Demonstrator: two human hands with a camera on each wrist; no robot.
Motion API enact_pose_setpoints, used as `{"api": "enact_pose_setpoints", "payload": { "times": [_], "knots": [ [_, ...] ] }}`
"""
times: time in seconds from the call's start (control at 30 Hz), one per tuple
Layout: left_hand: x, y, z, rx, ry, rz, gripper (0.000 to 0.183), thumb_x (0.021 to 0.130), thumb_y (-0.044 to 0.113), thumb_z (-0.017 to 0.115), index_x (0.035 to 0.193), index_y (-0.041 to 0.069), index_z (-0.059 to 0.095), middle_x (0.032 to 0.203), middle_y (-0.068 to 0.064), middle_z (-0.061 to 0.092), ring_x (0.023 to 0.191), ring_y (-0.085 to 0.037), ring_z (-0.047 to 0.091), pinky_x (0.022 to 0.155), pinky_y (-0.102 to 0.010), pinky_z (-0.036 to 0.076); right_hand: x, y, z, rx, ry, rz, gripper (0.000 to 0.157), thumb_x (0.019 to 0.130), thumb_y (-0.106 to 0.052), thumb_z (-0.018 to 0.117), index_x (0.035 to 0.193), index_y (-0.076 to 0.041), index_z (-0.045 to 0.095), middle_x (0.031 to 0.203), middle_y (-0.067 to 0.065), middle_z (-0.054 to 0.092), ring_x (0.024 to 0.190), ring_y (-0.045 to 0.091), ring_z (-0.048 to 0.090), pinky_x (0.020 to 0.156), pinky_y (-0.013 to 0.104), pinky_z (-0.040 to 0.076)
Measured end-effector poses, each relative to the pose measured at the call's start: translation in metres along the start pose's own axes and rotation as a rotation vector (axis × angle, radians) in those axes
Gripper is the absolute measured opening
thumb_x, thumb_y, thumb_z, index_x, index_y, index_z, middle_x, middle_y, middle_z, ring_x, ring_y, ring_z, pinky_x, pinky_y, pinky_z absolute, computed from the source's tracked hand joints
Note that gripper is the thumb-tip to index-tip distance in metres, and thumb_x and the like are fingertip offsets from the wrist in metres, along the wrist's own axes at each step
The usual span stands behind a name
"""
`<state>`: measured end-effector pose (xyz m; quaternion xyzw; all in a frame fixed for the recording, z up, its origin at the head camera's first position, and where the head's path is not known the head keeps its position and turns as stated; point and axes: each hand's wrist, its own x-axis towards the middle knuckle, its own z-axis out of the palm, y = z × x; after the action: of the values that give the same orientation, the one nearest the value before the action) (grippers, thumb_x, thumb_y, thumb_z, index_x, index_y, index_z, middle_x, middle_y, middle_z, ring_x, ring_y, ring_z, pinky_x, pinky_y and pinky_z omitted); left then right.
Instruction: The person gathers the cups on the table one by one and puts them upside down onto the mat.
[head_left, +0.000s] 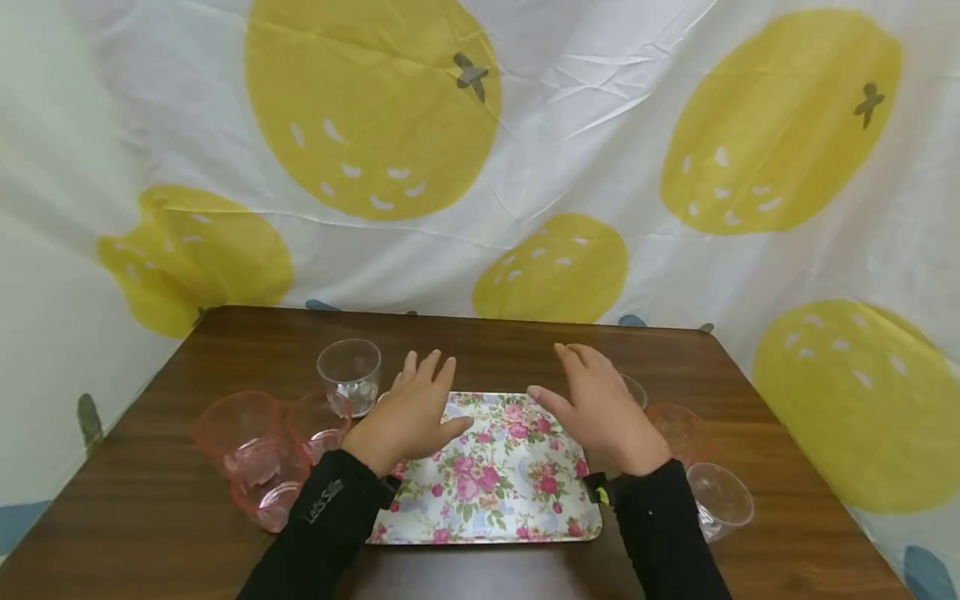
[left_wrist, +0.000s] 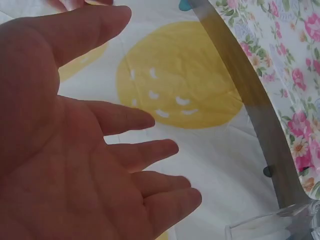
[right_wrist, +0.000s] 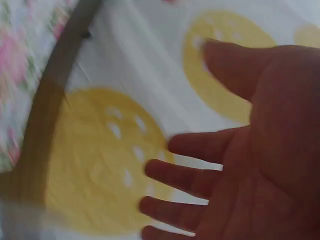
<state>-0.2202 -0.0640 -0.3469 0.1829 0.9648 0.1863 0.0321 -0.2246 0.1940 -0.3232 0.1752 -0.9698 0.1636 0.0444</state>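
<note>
A white tray [head_left: 480, 492] with pink roses printed on it lies on the table in the head view. My left hand [head_left: 412, 415] hovers over its left side, fingers spread and holding nothing. Over the right edge is my right hand [head_left: 600, 408], its fingers extended and its thumb turned inward. Both palms look bare in the wrist views, where the left palm [left_wrist: 75, 155] and right palm [right_wrist: 280, 150] show extended fingers. Left of the tray, a clear cup [head_left: 349, 367] stands behind several pink cups [head_left: 251, 433]. My right hand partly covers another clear cup [head_left: 636, 390].
To the right of the tray are a pink cup [head_left: 681, 429], partly behind the right wrist, and a clear cup [head_left: 720, 500] beside the sleeve. The brown wooden table [head_left: 795, 533] ends at a white cloth [head_left: 555, 125] printed with yellow fruit.
</note>
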Motion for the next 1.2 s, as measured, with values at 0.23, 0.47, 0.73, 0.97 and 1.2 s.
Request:
{"api": "enact_pose_setpoints", "payload": {
  "times": [0.23,0.47,0.73,0.97,1.2],
  "knots": [
    [-0.008,-0.005,-0.005,-0.083,-0.012,0.018,0.080,0.095,0.043,0.062,0.156,0.005,0.027,0.162,-0.024,0.019,0.145,-0.046,0.006,0.111,-0.067,0.032,-0.033,0.054,-0.045,-0.117,-0.090,0.225,0.096,0.074,-0.045,0.082,0.145,0.005,0.042,0.139,0.036,0.044,0.118,0.056,0.042,0.091,0.072,0.041],
    [-0.010,-0.008,-0.011,-0.121,-0.035,0.015,0.076,0.096,0.041,0.062,0.155,0.005,0.030,0.160,-0.025,0.023,0.144,-0.045,0.014,0.112,-0.064,0.033,-0.034,0.086,-0.041,-0.033,-0.285,0.314,0.089,0.069,-0.027,0.085,0.138,0.013,0.045,0.116,0.032,0.063,0.088,0.032,0.060,0.071,0.045,0.055],
    [-0.005,-0.009,-0.011,-0.116,-0.030,0.050,0.071,0.096,0.039,0.063,0.152,0.004,0.037,0.155,-0.025,0.033,0.138,-0.039,0.034,0.109,-0.059,0.041,-0.031,0.090,-0.042,-0.042,-0.273,0.307,0.088,0.065,-0.030,0.087,0.134,0.012,0.051,0.116,0.029,0.066,0.092,0.032,0.060,0.077,0.047,0.054],
    [-0.004,-0.009,-0.015,-0.116,-0.014,0.078,0.065,0.096,0.037,0.064,0.149,0.006,0.044,0.149,-0.021,0.042,0.131,-0.035,0.045,0.106,-0.055,0.045,-0.035,0.089,-0.053,-0.046,-0.242,0.289,0.086,0.069,-0.036,0.084,0.133,0.010,0.052,0.114,0.030,0.066,0.093,0.035,0.062,0.079,0.052,0.055],
    [-0.007,-0.010,-0.015,-0.122,-0.007,0.083,0.063,0.095,0.035,0.065,0.147,0.005,0.046,0.146,-0.020,0.046,0.128,-0.032,0.048,0.105,-0.053,0.047,-0.046,0.090,-0.068,-0.048,-0.182,0.231,0.085,0.072,-0.038,0.083,0.133,0.012,0.051,0.114,0.031,0.065,0.094,0.038,0.062,0.076,0.052,0.054]
  ]
}}
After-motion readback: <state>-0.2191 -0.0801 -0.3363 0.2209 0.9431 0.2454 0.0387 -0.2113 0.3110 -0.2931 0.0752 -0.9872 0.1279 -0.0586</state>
